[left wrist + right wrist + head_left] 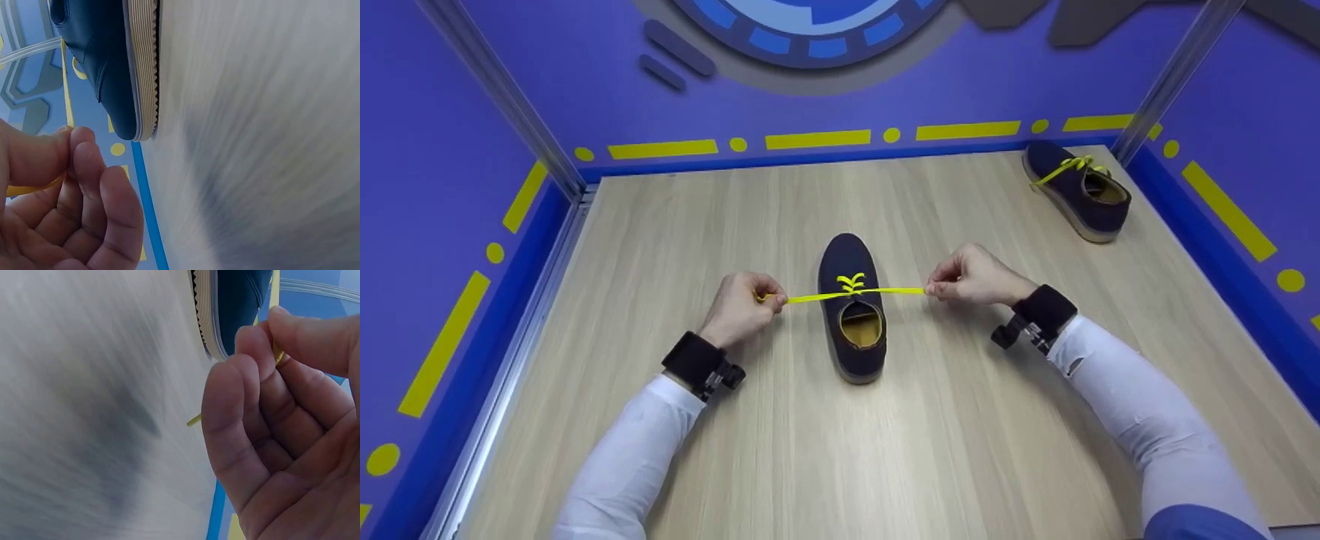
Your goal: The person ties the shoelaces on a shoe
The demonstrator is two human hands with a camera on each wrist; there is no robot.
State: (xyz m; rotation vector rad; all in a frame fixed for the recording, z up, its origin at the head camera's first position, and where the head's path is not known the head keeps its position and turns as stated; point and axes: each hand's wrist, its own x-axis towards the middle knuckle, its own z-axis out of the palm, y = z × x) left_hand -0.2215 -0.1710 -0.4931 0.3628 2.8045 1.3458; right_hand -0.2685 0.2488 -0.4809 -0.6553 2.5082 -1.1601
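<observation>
- At the middle of the pale wooden table (922, 450), we see a dark shoe (846, 259) resting on its sole, its toe toward the back wall (1005, 82) and its opening toward the person.
- Across the top of this shoe, we note a yellow lace (900, 290) drawn out nearly straight to both sides; its two lengths meet just in front of the opening, though whether they are knotted there we cannot tell.
- To the left of the shoe, we observe the left hand (741, 307) pinching one length between thumb and fingertip, the other fingers curled; the left wrist view shows us more lace below the thumb.
- To the right, we observe the right hand (976, 276) pinching the other length in like manner; the right wrist view shows us a loose end (194, 419) poking out past the bent fingers.
- Behind each hand, we find a black wristband (690, 358) and a white sleeve (637, 435).
- Near the far right corner, well apart from the hands, we see a second shoe (1072, 199), likewise dark, with yellow laces (1055, 174) of its own.
</observation>
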